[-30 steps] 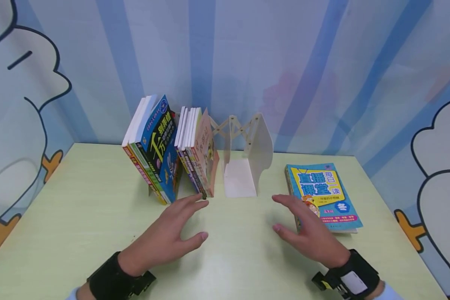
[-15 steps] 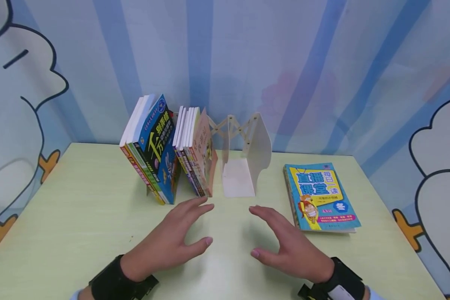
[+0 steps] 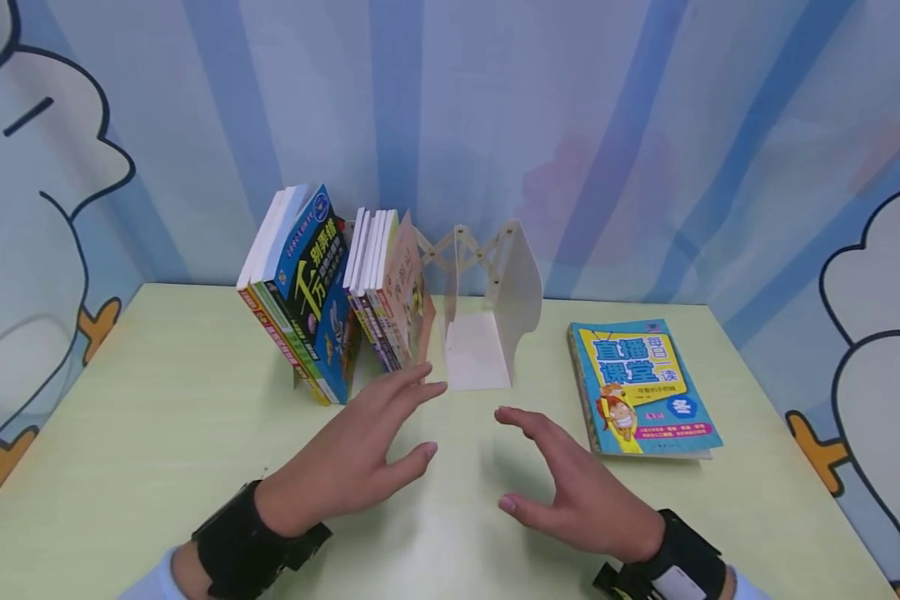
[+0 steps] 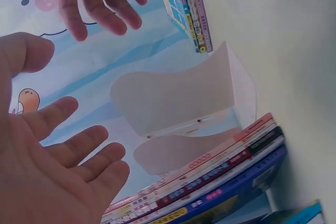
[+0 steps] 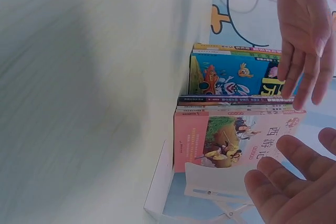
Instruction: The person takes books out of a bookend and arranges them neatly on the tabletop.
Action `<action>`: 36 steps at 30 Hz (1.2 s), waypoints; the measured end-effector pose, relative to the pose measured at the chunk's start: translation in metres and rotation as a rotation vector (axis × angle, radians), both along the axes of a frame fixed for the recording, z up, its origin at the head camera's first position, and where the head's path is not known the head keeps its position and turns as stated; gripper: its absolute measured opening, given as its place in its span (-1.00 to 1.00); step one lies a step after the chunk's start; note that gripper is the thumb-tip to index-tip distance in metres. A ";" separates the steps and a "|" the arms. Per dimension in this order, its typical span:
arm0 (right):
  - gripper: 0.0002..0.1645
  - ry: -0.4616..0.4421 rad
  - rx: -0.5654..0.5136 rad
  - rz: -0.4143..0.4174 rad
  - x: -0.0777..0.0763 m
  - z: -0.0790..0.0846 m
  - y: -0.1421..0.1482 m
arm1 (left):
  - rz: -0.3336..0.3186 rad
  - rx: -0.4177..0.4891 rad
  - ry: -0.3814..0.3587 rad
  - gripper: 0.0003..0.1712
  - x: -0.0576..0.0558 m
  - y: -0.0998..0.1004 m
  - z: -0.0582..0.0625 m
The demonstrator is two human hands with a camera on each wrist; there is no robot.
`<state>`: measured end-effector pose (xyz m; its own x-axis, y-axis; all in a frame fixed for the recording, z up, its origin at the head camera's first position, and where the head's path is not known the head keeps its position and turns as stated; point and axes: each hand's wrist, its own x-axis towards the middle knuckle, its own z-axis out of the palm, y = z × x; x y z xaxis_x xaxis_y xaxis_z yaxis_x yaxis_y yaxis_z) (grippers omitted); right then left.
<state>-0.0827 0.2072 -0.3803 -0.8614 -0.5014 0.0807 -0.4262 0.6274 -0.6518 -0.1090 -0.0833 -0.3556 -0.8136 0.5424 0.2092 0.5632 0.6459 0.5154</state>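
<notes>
My left hand (image 3: 352, 454) hovers over the table in front of the standing books, fingers spread and holding nothing. Its fingertips overlap the foot of the pink-covered books (image 3: 390, 292) in the head view. To its right my right hand (image 3: 588, 492) hangs in the air, fingers loosely extended, palm turned inward, also holding nothing. A white expandable book rack (image 3: 521, 283) stands behind the hands, its right compartment bare. Leaning blue-covered books (image 3: 307, 296) fill its left part. In the right wrist view the pink front book (image 5: 231, 137) shows a picture of riders.
A stack of blue and yellow books (image 3: 645, 387) lies flat at the right of the light table (image 3: 157, 450). A blue striped curtain (image 3: 465, 108) with cartoon figures closes off the back and sides.
My right hand has moved left, away from the flat book stack, toward the middle. My left hand has shifted slightly right and forward. The books and rack stay put.
</notes>
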 end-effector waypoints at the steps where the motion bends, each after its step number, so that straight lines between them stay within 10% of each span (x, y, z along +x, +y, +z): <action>1: -0.03 -0.002 0.003 -0.001 0.000 0.000 0.000 | 0.006 0.002 0.013 -0.35 -0.002 0.001 0.003; 6: -0.03 -0.049 0.025 -0.017 0.000 0.000 -0.002 | 0.030 0.020 0.124 -0.41 -0.020 0.009 0.020; 14: -0.08 0.015 0.046 -0.024 0.002 -0.002 -0.002 | 0.177 -0.238 0.637 -0.48 -0.069 0.017 0.052; 22: -0.13 0.013 0.021 -0.039 0.004 -0.005 0.000 | 0.456 -0.448 0.483 -0.39 -0.110 0.013 0.052; 36: -0.15 -0.001 0.014 -0.044 0.007 -0.009 0.001 | 0.552 -0.541 0.556 -0.30 -0.107 0.017 0.038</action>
<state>-0.0757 0.2084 -0.3897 -0.8830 -0.4637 0.0735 -0.3972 0.6545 -0.6433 -0.2161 -0.0661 -0.3173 -0.8435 0.2480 0.4764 0.1815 0.9665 -0.1816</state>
